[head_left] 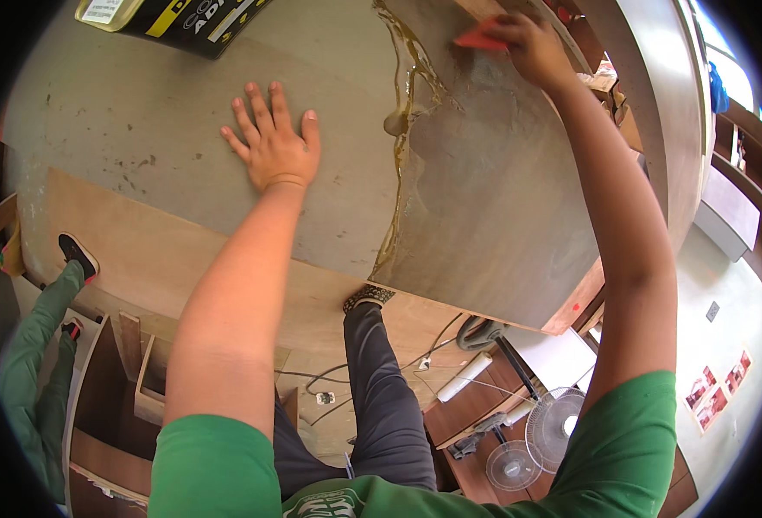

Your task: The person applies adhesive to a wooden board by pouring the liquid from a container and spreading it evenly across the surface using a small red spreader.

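Flat on a large grey-brown sheet [338, 198] rests my left hand [281, 151], its fingers spread and nothing in it. At the far right, my right hand [536, 53] is closed on a flat red spreader [482, 36], which is slightly blurred near the sheet's far edge. A thick line of shiny amber glue [402, 121] runs from the far side to the near edge of the sheet. To the right of that line the surface looks wet and smeared. A black and yellow can [182, 26] stands at the far left on the sheet, partly cut off.
A bare wood strip [122, 216] borders the sheet's near left side. Below the near edge are a standing fan [558, 423], a white roll [464, 377] and black cables [320, 375]. Another person's green-trousered leg [40, 345] shows at the left. A curved panel [657, 112] rises at the right.
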Tool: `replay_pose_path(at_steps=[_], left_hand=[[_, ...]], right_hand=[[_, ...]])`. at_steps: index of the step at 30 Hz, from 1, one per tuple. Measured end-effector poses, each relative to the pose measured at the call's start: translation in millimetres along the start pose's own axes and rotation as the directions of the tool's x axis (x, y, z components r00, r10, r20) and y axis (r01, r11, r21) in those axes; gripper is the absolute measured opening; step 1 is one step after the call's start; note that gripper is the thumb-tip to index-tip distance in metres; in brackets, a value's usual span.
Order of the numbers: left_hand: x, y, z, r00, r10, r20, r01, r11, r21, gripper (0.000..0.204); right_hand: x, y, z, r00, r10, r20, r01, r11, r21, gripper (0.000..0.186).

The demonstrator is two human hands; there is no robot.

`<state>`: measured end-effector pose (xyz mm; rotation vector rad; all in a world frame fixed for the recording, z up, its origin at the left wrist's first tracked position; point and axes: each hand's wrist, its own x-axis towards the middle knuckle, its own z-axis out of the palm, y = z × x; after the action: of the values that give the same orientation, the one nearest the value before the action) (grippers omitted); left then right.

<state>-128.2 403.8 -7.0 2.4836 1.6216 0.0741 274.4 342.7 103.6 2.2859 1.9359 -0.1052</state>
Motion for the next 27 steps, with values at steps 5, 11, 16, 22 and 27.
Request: replay_pose_path(at_steps=[5, 11, 16, 22, 27], left_hand=[[-1.3, -3.9, 3.3, 1.0, 0.004, -0.024, -0.004, 1.0, 0.015, 0.07], [-0.3, -8.1, -1.0, 1.0, -0.001, -0.01, 0.001, 0.999, 0.05, 0.07], [-0.6, -3.3, 1.8, 1.0, 0.005, -0.016, -0.004, 0.998, 0.059, 0.07], [-1.9, -2.7, 5.1, 1.0, 0.008, -0.029, -0.005, 0.997, 0.081, 0.071], [1.1, -4.3, 7.8, 0.998, 0.033, -0.061, -0.028, 0.996, 0.084, 0.072]], right_hand=[[81.9, -54.1, -21.0, 0.99, -0.125, 0.069, 0.118, 0.988, 0.104, 0.035], [15.6, -7.4, 5.0, 0.957, -0.289, -0.016, 0.29, 0.955, 0.062, 0.031], [-101.4, 52.4, 38.0, 0.984, -0.032, 0.178, 0.046, 0.996, -0.074, 0.045], [-277.0, 26.4, 71.4, 0.937, 0.273, 0.219, -0.286, 0.958, 0.032, 0.05], [-329.4, 23.7, 64.1, 0.803, 0.491, 0.338, -0.588, 0.747, 0.31, 0.039]])
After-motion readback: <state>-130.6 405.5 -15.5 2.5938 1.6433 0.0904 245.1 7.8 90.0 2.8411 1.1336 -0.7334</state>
